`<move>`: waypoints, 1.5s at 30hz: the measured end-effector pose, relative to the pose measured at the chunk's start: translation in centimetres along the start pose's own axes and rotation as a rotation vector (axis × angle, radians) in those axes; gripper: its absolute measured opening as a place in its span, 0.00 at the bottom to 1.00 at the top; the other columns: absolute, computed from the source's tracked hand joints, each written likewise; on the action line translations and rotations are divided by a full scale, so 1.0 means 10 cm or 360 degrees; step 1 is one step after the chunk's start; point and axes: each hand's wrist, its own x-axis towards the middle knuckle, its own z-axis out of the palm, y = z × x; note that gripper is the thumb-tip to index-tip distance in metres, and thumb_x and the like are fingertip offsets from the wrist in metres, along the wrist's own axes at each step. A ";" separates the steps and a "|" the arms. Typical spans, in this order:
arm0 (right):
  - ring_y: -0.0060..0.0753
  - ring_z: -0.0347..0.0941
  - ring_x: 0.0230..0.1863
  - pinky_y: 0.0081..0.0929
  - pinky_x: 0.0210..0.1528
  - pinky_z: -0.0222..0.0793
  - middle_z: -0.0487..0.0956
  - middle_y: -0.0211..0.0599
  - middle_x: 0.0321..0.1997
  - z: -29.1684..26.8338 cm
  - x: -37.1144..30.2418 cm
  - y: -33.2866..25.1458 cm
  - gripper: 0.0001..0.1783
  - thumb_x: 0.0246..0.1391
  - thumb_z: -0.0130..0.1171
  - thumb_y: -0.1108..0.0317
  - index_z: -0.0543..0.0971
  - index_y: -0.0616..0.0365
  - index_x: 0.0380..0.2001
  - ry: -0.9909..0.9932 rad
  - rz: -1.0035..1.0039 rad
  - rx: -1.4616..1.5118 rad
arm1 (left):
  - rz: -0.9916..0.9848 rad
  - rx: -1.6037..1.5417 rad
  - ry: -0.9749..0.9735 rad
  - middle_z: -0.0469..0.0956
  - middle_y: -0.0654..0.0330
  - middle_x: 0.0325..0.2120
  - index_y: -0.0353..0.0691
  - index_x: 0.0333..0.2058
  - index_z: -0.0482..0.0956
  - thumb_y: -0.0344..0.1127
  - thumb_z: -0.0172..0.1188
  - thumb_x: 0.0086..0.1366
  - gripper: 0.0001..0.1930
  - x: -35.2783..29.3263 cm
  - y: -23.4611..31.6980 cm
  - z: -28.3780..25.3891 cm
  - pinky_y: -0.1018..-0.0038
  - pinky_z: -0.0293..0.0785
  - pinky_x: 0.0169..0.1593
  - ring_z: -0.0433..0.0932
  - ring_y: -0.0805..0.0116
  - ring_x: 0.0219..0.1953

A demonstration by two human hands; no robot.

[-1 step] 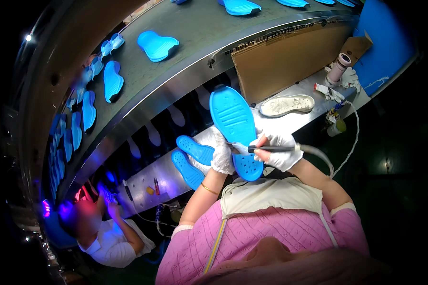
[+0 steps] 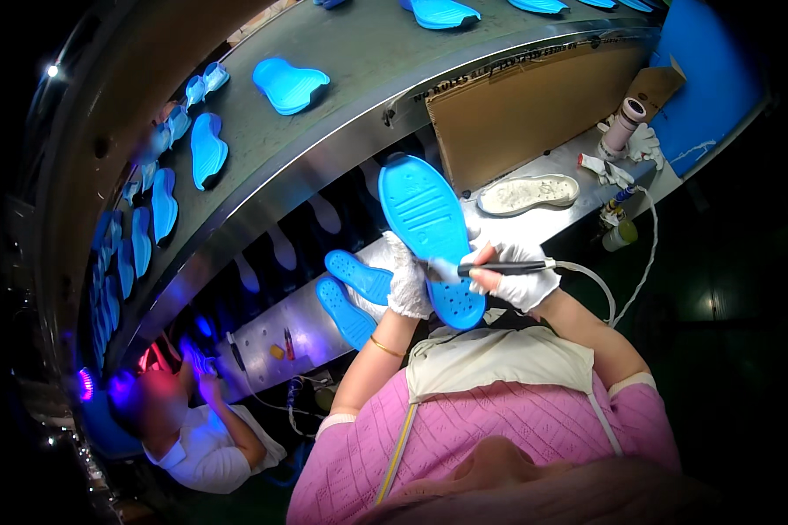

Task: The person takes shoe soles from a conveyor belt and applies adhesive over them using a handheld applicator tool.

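Note:
A blue shoe sole (image 2: 425,206) is tilted over the bench in front of me, its hollow inner side facing up. My left hand (image 2: 407,287), in a white glove, grips the sole by its left edge near the middle. In my right hand (image 2: 521,278), gloved with bare fingertips, is a black-handled brush (image 2: 503,268) with a pale hose at its back end. Its blurred light tip lies over the sole's narrow middle, just above the holes of the near end. Two more blue soles (image 2: 359,276) with holes rest beside my left hand.
A conveyor belt (image 2: 350,52) carrying several blue soles curves along the far side. On the metal bench (image 2: 534,223) lies a white-filled sole-shaped tray (image 2: 529,194), before a cardboard sheet (image 2: 525,114). A pink bottle (image 2: 622,128) stands at right. A co-worker (image 2: 206,446) sits at lower left.
The sole has shifted slightly left and turned a little. The brush has swung flatter, and its tip has moved slightly left and up across the sole.

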 end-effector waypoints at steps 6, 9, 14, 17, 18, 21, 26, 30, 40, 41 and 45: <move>0.21 0.77 0.32 0.23 0.35 0.74 0.82 0.35 0.35 0.08 0.06 -0.14 0.08 0.52 0.61 0.81 0.78 0.61 0.36 -0.0193 -0.0613 -0.0695 | 0.0250 -0.0449 -0.0470 0.72 0.48 0.54 0.42 0.64 0.57 0.84 0.38 0.50 0.56 0.17 0.18 0.17 0.54 0.74 0.55 0.76 0.51 0.49; 0.20 0.77 0.33 0.21 0.35 0.74 0.82 0.36 0.36 0.11 0.05 -0.19 0.08 0.52 0.61 0.81 0.78 0.60 0.36 -0.0256 -0.0118 0.0022 | 0.0335 -0.0687 -0.0685 0.72 0.47 0.53 0.40 0.63 0.58 0.85 0.43 0.46 0.58 0.20 0.27 0.22 0.51 0.72 0.55 0.77 0.49 0.46; 0.20 0.75 0.30 0.19 0.35 0.74 0.81 0.37 0.36 0.10 0.03 -0.16 0.08 0.52 0.63 0.80 0.78 0.62 0.36 -0.0031 -0.0270 -0.0208 | 0.0539 -0.0595 -0.0565 0.72 0.48 0.52 0.40 0.61 0.61 0.85 0.46 0.44 0.58 0.24 0.37 0.28 0.48 0.68 0.58 0.77 0.49 0.45; 0.22 0.76 0.30 0.20 0.35 0.74 0.81 0.36 0.35 0.05 0.05 -0.14 0.06 0.53 0.63 0.77 0.79 0.63 0.35 -0.0144 0.0267 0.0143 | 0.0572 -0.0637 -0.0770 0.72 0.49 0.50 0.41 0.59 0.63 0.85 0.49 0.39 0.59 0.31 0.43 0.30 0.47 0.65 0.61 0.77 0.49 0.45; 0.22 0.77 0.31 0.20 0.36 0.74 0.81 0.36 0.35 0.03 0.05 -0.14 0.07 0.53 0.63 0.75 0.79 0.62 0.36 -0.0077 0.0354 0.0260 | 0.0579 -0.0645 -0.0778 0.73 0.49 0.49 0.41 0.59 0.63 0.85 0.50 0.38 0.59 0.31 0.45 0.29 0.47 0.64 0.61 0.77 0.49 0.45; 0.24 0.77 0.33 0.22 0.39 0.74 0.81 0.39 0.36 0.00 0.07 -0.11 0.06 0.53 0.62 0.75 0.78 0.60 0.35 0.0153 0.0025 0.0294 | 0.0583 -0.0572 -0.0817 0.71 0.47 0.53 0.41 0.61 0.61 0.85 0.53 0.36 0.62 0.32 0.50 0.20 0.46 0.61 0.64 0.76 0.46 0.48; 0.25 0.76 0.31 0.23 0.37 0.73 0.78 0.37 0.30 -0.05 0.13 -0.02 0.04 0.49 0.61 0.78 0.77 0.61 0.30 0.0019 0.0292 0.0072 | 0.0612 -0.0236 -0.0752 0.68 0.43 0.57 0.39 0.64 0.57 0.83 0.55 0.37 0.64 0.45 0.51 0.01 0.45 0.65 0.62 0.72 0.42 0.55; 0.27 0.75 0.30 0.22 0.37 0.72 0.78 0.39 0.29 -0.18 0.20 -0.04 0.06 0.46 0.64 0.76 0.77 0.62 0.28 -0.0129 0.0468 0.0405 | 0.0545 -0.0095 -0.0828 0.68 0.42 0.57 0.37 0.64 0.57 0.84 0.56 0.33 0.66 0.52 0.55 0.00 0.48 0.71 0.58 0.72 0.42 0.56; 0.30 0.76 0.35 0.25 0.41 0.72 0.80 0.34 0.30 -0.14 0.27 -0.20 0.05 0.41 0.62 0.78 0.80 0.57 0.25 -0.0323 -0.0019 -0.0983 | 0.0183 0.0586 -0.0717 0.74 0.47 0.53 0.33 0.61 0.63 0.71 0.62 0.50 0.51 0.56 0.77 0.17 0.65 0.77 0.52 0.78 0.60 0.49; 0.29 0.76 0.35 0.25 0.41 0.72 0.79 0.34 0.30 -0.16 0.32 -0.23 0.06 0.39 0.63 0.80 0.80 0.57 0.24 -0.0378 0.0241 -0.0907 | 0.0142 0.0684 -0.0679 0.74 0.47 0.52 0.33 0.61 0.63 0.68 0.62 0.53 0.49 0.57 0.80 0.17 0.65 0.78 0.51 0.78 0.61 0.48; 0.29 0.75 0.37 0.27 0.43 0.72 0.78 0.36 0.31 -0.18 0.36 -0.29 0.06 0.38 0.62 0.81 0.80 0.60 0.22 -0.0260 0.0336 -0.0363 | -0.0020 0.0721 -0.0469 0.77 0.51 0.46 0.36 0.58 0.67 0.61 0.55 0.64 0.36 0.57 0.84 0.25 0.67 0.80 0.46 0.80 0.63 0.43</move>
